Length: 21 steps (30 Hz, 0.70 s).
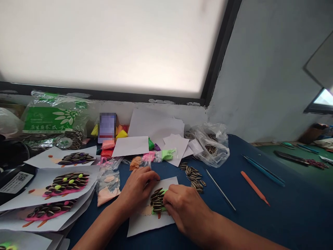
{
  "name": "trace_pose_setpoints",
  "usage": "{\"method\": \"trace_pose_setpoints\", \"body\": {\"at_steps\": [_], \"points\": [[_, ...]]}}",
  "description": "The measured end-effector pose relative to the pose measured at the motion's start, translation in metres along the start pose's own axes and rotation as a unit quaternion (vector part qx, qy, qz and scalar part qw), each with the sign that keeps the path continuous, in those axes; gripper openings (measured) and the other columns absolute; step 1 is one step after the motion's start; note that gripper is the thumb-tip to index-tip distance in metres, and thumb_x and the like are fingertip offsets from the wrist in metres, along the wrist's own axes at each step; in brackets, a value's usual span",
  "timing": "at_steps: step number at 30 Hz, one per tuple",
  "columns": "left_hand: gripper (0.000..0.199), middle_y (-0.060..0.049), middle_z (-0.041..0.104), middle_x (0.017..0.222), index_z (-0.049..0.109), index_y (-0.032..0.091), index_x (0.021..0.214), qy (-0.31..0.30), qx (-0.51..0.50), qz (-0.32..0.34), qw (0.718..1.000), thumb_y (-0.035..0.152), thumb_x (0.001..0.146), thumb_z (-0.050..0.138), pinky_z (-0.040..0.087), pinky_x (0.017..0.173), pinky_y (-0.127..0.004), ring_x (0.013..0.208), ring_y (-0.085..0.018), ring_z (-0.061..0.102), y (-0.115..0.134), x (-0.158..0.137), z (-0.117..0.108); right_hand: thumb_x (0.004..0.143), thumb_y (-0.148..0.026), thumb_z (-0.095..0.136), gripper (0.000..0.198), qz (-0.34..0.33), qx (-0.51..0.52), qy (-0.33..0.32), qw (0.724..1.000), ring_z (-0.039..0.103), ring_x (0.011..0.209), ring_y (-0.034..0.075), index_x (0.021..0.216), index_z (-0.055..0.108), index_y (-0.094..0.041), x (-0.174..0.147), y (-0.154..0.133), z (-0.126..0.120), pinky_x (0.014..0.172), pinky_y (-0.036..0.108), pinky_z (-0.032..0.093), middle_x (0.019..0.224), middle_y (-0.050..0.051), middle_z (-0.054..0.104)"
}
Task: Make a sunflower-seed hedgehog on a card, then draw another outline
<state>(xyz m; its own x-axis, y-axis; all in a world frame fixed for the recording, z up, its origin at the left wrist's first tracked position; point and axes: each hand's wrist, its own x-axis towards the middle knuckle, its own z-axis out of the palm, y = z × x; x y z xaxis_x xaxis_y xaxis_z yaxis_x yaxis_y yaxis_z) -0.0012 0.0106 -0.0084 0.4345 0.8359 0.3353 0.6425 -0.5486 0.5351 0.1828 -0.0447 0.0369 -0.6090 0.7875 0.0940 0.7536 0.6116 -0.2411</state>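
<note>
Lower centre of frame: white paper card [140, 227] bearing a bright green clay patch [153, 212] set with black-and-white striped seeds [157, 199]; left hand [139, 187] at the card's upper left, fingers loosely bent, partly open, with nothing visible in its grasp; right hand [188, 208] over the patch's right side, fingers curled close together, fingertips hidden, so cannot tell whether a seed is pinched; containers: large clear plastic bag with green printed panel [39, 118], upper left, striped seeds in its bottom; crumpled clear plastic bag [221, 152], right of centre, more such seeds inside; small clear plastic packet [108, 189], left of the left hand, pale peach clay within; light green clay packet [168, 154], centre; surface: dark blue tabletop [273, 222]; loose heap of striped seeds [194, 177] above the right hand; thin silver metal rod [221, 190], orange pointed stick [255, 187] and slim blue tool [265, 172] lie toward the right; decorated white cards [15, 205], some overlapping, at left; room: pale bright window [111, 45] in dark frame across the top; grey wall [262, 76], upper right
</note>
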Motion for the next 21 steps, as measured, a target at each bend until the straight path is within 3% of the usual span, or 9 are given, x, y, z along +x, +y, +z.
{"method": "trace_pose_setpoints", "body": {"at_steps": [9,15,21], "points": [[0.023,-0.004,0.061,0.080,0.068,0.020,0.082,-0.008,-0.012,-0.010,1.000,0.021,0.091,0.046,0.037,0.068,-0.031,0.077,-0.020,0.056,0.001,0.001,-0.002,0.086,-0.018,0.060,0.001,0.056,0.009,0.020,0.998,0.057,0.065,0.014,0.086,0.058,-0.018,-0.002,0.006,-0.016,0.057,0.025,0.033,0.078,0.001,0.065],[0.024,-0.004,0.060,0.079,0.067,0.021,0.085,-0.004,0.000,-0.006,1.000,0.021,0.090,0.044,0.036,0.066,-0.031,0.074,-0.019,0.055,-0.001,0.000,0.000,0.091,-0.014,0.052,0.016,0.116,-0.050,0.016,0.992,0.058,0.069,0.015,0.079,0.062,-0.016,0.006,0.032,-0.040,0.060,0.026,0.034,0.080,0.003,0.065],[0.026,-0.005,0.061,0.080,0.068,0.021,0.084,0.002,-0.011,-0.005,1.000,0.025,0.091,0.043,0.037,0.067,-0.031,0.075,-0.020,0.055,-0.001,0.000,0.001,0.083,-0.008,0.056,0.016,0.148,-0.076,-0.033,0.986,0.058,0.072,0.016,0.076,0.067,-0.017,0.008,0.058,-0.047,0.059,0.025,0.032,0.081,0.004,0.067]]}}
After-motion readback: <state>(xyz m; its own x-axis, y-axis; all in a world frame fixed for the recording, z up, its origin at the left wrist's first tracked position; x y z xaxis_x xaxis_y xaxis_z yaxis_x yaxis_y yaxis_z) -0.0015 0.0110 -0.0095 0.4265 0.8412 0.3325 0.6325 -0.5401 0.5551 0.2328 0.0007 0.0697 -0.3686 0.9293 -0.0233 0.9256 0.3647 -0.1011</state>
